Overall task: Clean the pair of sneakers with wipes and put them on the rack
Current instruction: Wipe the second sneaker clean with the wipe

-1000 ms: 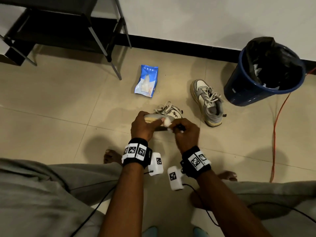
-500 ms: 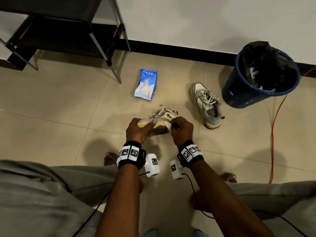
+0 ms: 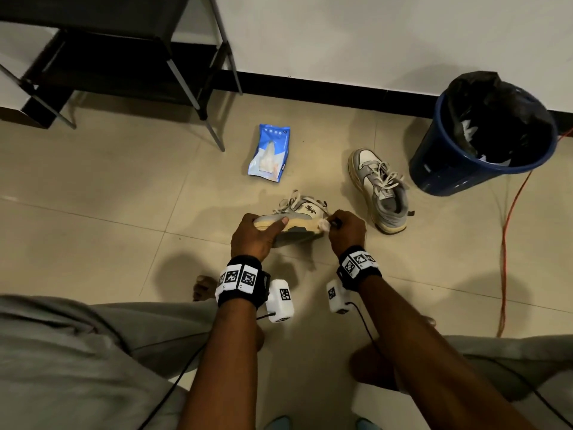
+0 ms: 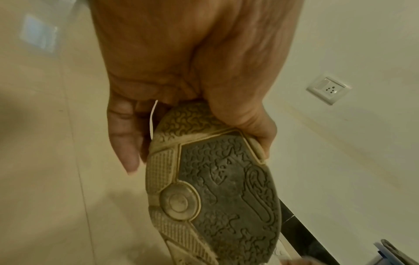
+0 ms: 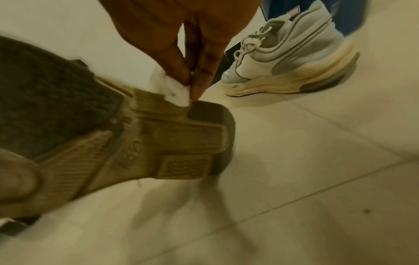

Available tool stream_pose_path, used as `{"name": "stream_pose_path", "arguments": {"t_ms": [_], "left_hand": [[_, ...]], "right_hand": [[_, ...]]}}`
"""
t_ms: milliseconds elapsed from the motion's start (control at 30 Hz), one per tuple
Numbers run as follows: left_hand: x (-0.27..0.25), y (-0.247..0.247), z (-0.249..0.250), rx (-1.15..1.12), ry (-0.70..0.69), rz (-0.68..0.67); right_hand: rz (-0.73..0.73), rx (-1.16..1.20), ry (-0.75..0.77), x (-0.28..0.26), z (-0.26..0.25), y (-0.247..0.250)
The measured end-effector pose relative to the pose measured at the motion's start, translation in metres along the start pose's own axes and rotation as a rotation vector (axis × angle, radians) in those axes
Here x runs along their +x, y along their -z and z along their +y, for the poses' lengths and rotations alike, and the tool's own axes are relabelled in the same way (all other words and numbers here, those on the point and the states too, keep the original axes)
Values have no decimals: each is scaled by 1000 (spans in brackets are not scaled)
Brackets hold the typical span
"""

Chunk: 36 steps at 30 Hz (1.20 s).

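1. The grey and cream lace-up sneaker with the worn, dirty tread sole (image 3: 293, 223) is being held above the beige tiled floor (image 3: 93, 187), tipped on its side so the sole is facing the person; the tread is filling much of the left wrist view (image 4: 217, 188).
2. The left hand (image 3: 252, 235) is gripping the toe end, its thumb lying along the cream sole edge and its fingers (image 4: 123, 141) wrapping round the far side of the upper.
3. The right hand (image 3: 345, 229) is pinching a small crumpled white wipe (image 5: 172, 88) between thumb and fingertips, pressing it against the sole edge at the heel end.
4. The second grey and white sneaker with pale laces (image 3: 379, 189) is standing upright on the floor, to the right of the held one and apart from it.
5. The blue plastic pack of wipes (image 3: 269, 153) is lying flat on the floor beyond the held sneaker, with a white wipe sticking out of its opening.
6. The black metal-framed shoe rack (image 3: 124, 51) is standing against the wall at the far left, well apart from both sneakers.
7. A blue round bin with a black liner (image 3: 440, 159) is standing just beside the second sneaker, and an orange cable (image 3: 505, 243) is running along the floor to its right.
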<state>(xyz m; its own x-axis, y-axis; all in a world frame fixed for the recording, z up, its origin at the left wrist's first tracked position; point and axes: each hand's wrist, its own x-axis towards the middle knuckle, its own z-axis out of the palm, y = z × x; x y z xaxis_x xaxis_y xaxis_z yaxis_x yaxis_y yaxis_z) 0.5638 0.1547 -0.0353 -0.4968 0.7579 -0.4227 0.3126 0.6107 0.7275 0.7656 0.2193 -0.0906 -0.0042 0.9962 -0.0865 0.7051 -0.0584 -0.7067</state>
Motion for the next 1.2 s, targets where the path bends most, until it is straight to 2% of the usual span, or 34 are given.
{"name": "stream_pose_path", "arguments": {"t_ms": [167, 233, 367, 400, 533, 667, 767, 800, 833, 933, 967, 1067, 1100, 1200], "left_hand": [[1, 2, -1, 86, -60, -36], [-1, 4, 1, 66, -65, -86], [-6, -2, 8, 48, -127, -135], [-7, -5, 10, 47, -145, -139], [-8, -4, 5, 76, -184, -91], [-8, -5, 2, 24, -151, -76], [-7, -6, 2, 64, -169, -74], [-6, -6, 2, 80, -174, -77], [-6, -7, 1, 82, -175, -78], [-6, -10, 3, 92, -168, -76], [-6, -11, 4, 99, -166, -79], [-2, -12, 1, 109, -155, -64], [-1, -10, 0, 106, -152, -62], [-4, -9, -2, 68, -120, -56]], "right_hand": [[26, 364, 104, -35, -39, -11], [45, 292, 143, -29, -37, -9], [114, 149, -53, 14, -4, 0], [100, 132, -48, 13, -7, -2], [-41, 130, 177, -9, -27, -11], [102, 175, -18, 24, -9, -4], [-87, 90, 234, 0, -29, -12], [-119, 79, 274, -2, -29, -10], [-110, 75, 248, 7, -24, -7], [30, 59, -14, 37, 1, 7], [44, 51, -11, 31, -1, 8], [9, 76, 141, -13, -15, 2], [17, 103, 126, -17, -9, 1], [136, 134, -158, 9, 18, 6]]}}
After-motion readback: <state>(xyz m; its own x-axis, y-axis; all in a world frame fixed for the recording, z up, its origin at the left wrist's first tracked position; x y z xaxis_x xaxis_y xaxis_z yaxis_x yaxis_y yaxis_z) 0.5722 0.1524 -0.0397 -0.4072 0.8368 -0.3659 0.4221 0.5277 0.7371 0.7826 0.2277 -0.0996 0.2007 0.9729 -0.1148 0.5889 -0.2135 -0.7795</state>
